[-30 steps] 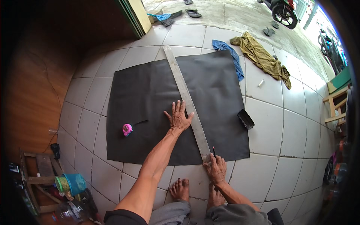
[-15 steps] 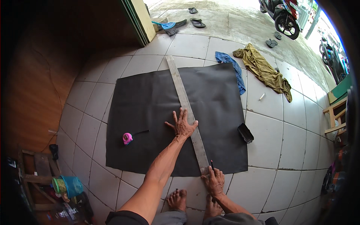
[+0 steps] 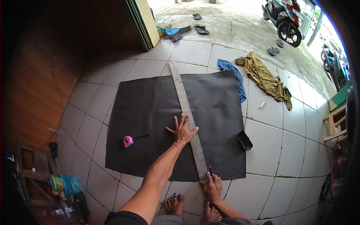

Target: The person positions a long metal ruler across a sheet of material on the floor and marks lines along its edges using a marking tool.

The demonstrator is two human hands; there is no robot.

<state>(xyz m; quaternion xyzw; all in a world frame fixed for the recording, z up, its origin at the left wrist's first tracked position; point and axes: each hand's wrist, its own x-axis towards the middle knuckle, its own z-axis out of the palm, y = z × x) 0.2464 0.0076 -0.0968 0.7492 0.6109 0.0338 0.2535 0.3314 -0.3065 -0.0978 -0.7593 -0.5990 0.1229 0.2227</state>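
Observation:
A black sheet (image 3: 146, 101) that looks like leatherette lies flat on the tiles. Across it runs a long straight metal bar like a ruler (image 3: 182, 92), slanting from beyond the far edge to the near edge. My left hand (image 3: 183, 129), fingers spread, presses on the sheet and the bar around its middle. At the bar's near end, my right hand (image 3: 213, 187) is closed around a dark pencil (image 3: 210, 170), its reddish end pointing up. Those fingers also touch the bar's end; the pencil's tip is hidden. Left of my left forearm sits a pink tape measure (image 3: 128, 141), its dark strap stretched out.
A black open case (image 3: 244, 140) rests on the sheet's right edge. Beyond lie a blue cloth (image 3: 236, 77), an olive cloth (image 3: 264, 80) and a small white tube (image 3: 262, 105). My bare feet (image 3: 174, 204) stand at the near edge. A wooden rack (image 3: 35, 174) is at left.
The whole view has shifted slightly, with the far scene lower in the picture. Both hands keep their places on the bar; the pencil leans slightly differently.

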